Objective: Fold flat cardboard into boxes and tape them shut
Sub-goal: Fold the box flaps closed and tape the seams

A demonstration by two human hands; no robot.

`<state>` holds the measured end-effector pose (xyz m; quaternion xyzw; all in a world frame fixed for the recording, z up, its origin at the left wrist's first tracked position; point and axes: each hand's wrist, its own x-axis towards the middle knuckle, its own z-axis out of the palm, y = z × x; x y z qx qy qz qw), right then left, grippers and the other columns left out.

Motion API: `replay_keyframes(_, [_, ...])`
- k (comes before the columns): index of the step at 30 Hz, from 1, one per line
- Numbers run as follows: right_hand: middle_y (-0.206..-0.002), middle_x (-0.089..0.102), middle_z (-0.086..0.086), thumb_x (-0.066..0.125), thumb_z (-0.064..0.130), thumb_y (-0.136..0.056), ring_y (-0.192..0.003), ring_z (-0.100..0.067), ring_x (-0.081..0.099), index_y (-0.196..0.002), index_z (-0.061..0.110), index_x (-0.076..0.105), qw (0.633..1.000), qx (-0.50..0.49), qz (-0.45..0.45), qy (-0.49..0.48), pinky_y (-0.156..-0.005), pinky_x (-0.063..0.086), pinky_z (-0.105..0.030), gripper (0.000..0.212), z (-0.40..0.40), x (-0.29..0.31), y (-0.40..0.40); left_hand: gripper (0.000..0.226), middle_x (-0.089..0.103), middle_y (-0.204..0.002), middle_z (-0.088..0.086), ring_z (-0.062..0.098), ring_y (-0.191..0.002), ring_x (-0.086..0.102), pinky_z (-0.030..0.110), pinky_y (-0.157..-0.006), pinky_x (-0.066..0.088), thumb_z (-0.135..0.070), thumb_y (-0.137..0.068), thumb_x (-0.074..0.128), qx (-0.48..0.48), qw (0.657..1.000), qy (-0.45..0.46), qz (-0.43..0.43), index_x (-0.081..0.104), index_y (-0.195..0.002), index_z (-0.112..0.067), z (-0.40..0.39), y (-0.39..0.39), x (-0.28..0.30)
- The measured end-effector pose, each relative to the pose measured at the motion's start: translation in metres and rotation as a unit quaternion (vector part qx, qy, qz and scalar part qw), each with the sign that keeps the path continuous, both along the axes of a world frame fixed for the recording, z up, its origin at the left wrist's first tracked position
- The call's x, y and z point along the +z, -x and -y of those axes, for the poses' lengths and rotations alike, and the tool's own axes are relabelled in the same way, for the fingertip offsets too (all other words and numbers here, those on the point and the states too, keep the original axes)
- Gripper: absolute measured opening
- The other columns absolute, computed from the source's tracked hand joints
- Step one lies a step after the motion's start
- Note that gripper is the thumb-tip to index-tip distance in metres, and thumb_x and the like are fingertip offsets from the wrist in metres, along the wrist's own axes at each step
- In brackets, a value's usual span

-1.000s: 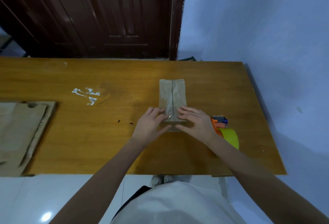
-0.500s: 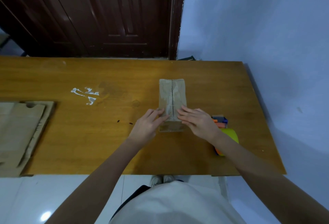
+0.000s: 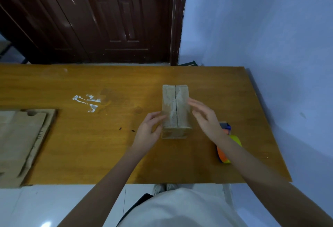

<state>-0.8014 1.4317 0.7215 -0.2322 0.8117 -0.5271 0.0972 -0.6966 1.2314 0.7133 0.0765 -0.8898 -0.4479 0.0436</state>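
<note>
A small brown cardboard box (image 3: 175, 107) stands on the wooden table (image 3: 108, 145), its two top flaps closed with a seam running away from me. My left hand (image 3: 149, 131) lies against the box's near left side, fingers relaxed. My right hand (image 3: 205, 118) hovers at the box's right edge with fingers straight, blurred by motion. An orange and yellow tape dispenser (image 3: 227, 145) lies on the table to the right, partly hidden by my right forearm.
A stack of flat cardboard sheets (image 3: 19, 142) lies at the table's left end. White smears (image 3: 88, 101) mark the tabletop. A dark wooden door (image 3: 108, 17) stands behind the table, and a pale wall (image 3: 270, 37) runs along the right.
Both hands have come off the top of the box and moved apart to its sides. The right hand has lifted and is in motion.
</note>
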Motion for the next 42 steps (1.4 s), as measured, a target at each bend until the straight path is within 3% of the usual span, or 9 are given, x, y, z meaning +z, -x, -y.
replay_keyframes(2, [-0.141,0.048,0.003,0.044,0.003,-0.096,-0.131,-0.004,0.038,-0.130,0.018,0.054,0.997,-0.026,-0.036,-0.058,-0.114,0.027,-0.032,0.039,0.012,0.013,0.020,0.038,0.049,-0.129,0.001,0.011,-0.110,0.051,0.022,-0.087,0.043,-0.013,-0.098,0.046,0.123,0.986,-0.077,0.086,0.048,-0.136,-0.015,-0.005,0.003,0.009])
replay_keyframes(5, [-0.147,0.041,0.002,0.043,0.008,-0.097,-0.137,-0.011,0.031,-0.139,0.019,0.045,0.985,-0.014,-0.058,-0.161,-0.114,0.023,-0.033,0.043,0.032,0.033,0.054,0.043,0.052,-0.096,0.000,0.021,-0.094,0.056,0.038,-0.091,0.047,-0.022,-0.098,0.047,0.281,0.868,-0.337,0.232,0.039,-0.137,-0.006,-0.012,-0.001,0.016])
replay_keyframes(11, [-0.155,0.026,-0.008,0.038,0.026,-0.101,-0.142,-0.024,0.025,-0.149,0.015,0.026,0.941,0.066,-0.024,-0.331,-0.115,0.025,-0.043,0.050,0.069,0.036,0.094,0.047,0.047,-0.128,0.025,0.036,-0.109,0.053,0.039,-0.082,0.048,-0.013,-0.096,0.051,0.252,0.730,-0.560,0.300,0.035,-0.137,0.001,-0.032,-0.006,0.027])
replay_keyframes(16, [-0.147,0.040,-0.008,0.032,0.026,-0.103,-0.134,-0.024,0.038,-0.145,0.013,0.035,0.924,0.096,0.009,-0.369,-0.107,0.033,-0.040,0.044,0.081,0.027,0.091,0.050,0.044,-0.132,0.028,0.039,-0.123,0.045,0.042,-0.096,0.041,-0.012,-0.097,0.048,0.243,0.700,-0.601,0.298,0.029,-0.140,0.006,-0.038,0.002,0.033])
replay_keyframes(25, [-0.130,0.057,-0.007,0.033,0.024,-0.102,-0.114,-0.022,0.054,-0.131,0.012,0.053,0.928,0.050,-0.015,-0.369,-0.089,0.043,-0.031,0.038,0.062,0.021,0.089,0.038,0.051,-0.119,0.025,0.036,-0.113,0.052,0.041,-0.090,0.045,-0.008,-0.095,0.047,0.270,0.715,-0.581,0.280,0.038,-0.130,0.007,-0.017,0.003,0.034])
replay_keyframes(29, [-0.079,0.055,-0.003,0.039,0.025,-0.100,-0.070,-0.016,0.052,-0.089,0.007,0.059,0.912,0.017,0.007,-0.411,-0.059,0.042,-0.024,0.029,0.053,0.031,0.077,0.013,0.057,-0.093,0.013,0.024,-0.081,0.058,0.041,-0.067,0.051,-0.009,-0.092,0.050,0.283,0.762,-0.508,0.285,0.053,-0.104,-0.002,0.007,0.012,0.039])
replay_keyframes(34, [-0.088,0.062,-0.012,0.042,0.024,-0.098,-0.079,-0.025,0.065,-0.108,0.004,0.055,0.916,-0.004,0.209,-0.343,-0.067,0.055,-0.032,0.026,0.039,0.043,0.030,0.018,0.054,-0.081,0.005,0.018,-0.070,0.051,0.035,-0.061,0.043,-0.012,-0.094,0.047,0.256,0.855,-0.363,0.270,0.053,-0.077,-0.012,0.044,0.050,0.057])
replay_keyframes(37, [-0.103,0.064,-0.018,0.050,0.024,-0.096,-0.082,-0.027,0.069,-0.128,0.002,0.043,0.895,-0.053,0.405,-0.181,-0.065,0.058,-0.033,0.040,0.036,0.048,0.002,0.013,0.055,-0.106,0.009,0.023,-0.090,0.052,0.039,-0.078,0.041,-0.022,-0.093,0.052,0.197,0.909,-0.254,0.264,0.057,-0.097,-0.010,0.055,0.081,0.061])
replay_keyframes(42, [-0.109,0.059,-0.026,0.044,0.018,-0.100,-0.093,-0.038,0.066,-0.142,0.003,0.029,0.818,-0.110,0.563,0.038,-0.081,0.056,-0.043,0.047,0.037,0.049,-0.018,0.049,0.048,-0.121,0.006,0.026,-0.112,0.049,0.035,-0.084,0.038,-0.046,-0.093,0.052,0.064,0.951,-0.062,0.297,0.051,-0.128,-0.010,0.041,0.128,0.066])
